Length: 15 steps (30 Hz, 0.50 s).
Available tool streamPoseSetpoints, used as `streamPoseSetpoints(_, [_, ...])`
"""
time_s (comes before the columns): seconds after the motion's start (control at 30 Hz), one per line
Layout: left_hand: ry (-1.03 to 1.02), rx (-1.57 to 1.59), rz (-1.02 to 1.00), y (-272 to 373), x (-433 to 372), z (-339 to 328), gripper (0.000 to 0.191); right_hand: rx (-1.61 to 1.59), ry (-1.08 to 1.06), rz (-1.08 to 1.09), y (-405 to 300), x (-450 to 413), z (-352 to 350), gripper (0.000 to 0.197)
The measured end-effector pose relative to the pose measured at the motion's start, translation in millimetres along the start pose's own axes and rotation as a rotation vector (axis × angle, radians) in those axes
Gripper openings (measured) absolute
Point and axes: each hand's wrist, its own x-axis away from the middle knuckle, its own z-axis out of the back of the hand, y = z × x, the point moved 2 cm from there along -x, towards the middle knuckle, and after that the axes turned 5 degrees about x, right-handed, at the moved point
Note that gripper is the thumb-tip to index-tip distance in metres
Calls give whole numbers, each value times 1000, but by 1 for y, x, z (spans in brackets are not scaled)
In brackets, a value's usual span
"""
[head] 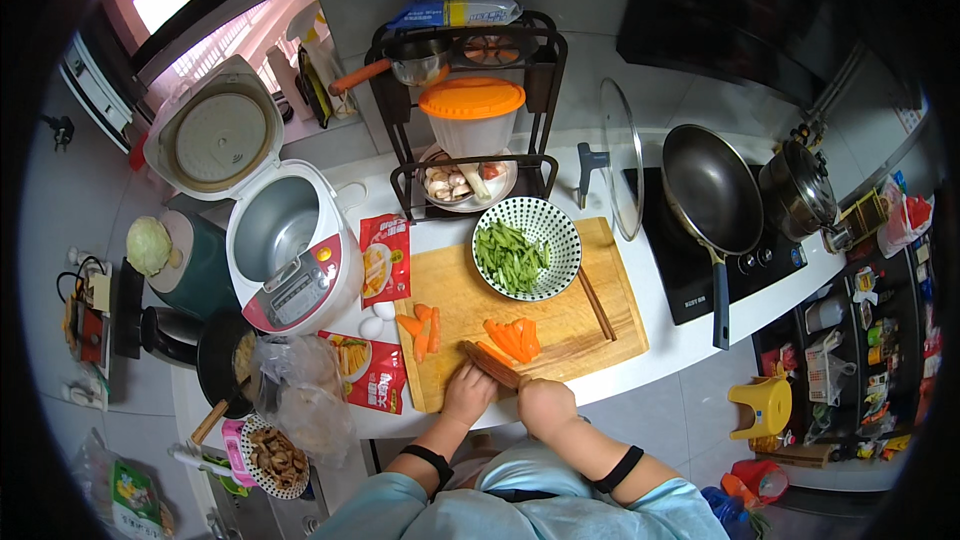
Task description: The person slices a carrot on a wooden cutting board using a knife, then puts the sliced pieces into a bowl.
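My right hand (546, 406) is closed around the handle of a kitchen knife (491, 364), whose brownish blade slants up and left over the wooden cutting board (450, 277). Beside the blade, on its near left side, my left hand (471, 394) rests with curled fingers; whatever lies under the fingertips is hidden. Carrot slices (517, 339) fan out just beyond the knife. Larger carrot chunks (424, 330) lie near the board's left edge. A dotted bowl (568, 270) with cut green vegetable strips (514, 256) stands at the back of the board. Chopsticks (597, 305) lie right of it.
On the left are an open rice cooker (277, 225), red food packets (385, 262), eggs (372, 327) and a bowl of brown pieces (274, 457). A black rack (551, 90) stands behind. Rightward, a frying pan (712, 187) sits on the cooktop (694, 300), its handle overhanging the counter.
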Motion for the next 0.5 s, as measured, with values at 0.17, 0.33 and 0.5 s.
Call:
streamPoseSetpoints(0.17, [21,18,9,3,-4,2,24,-9,-95,-33,1,-4,-1,15])
streamPoseSetpoints(0.33, [36,17,21,-1,-1,-2,25,-35,-172,-60,-6,-8,11,18])
streamPoseSetpoints(0.5, [60,68,66,2,-3,1,28,-49,-283,-92,-10,-9,16,20])
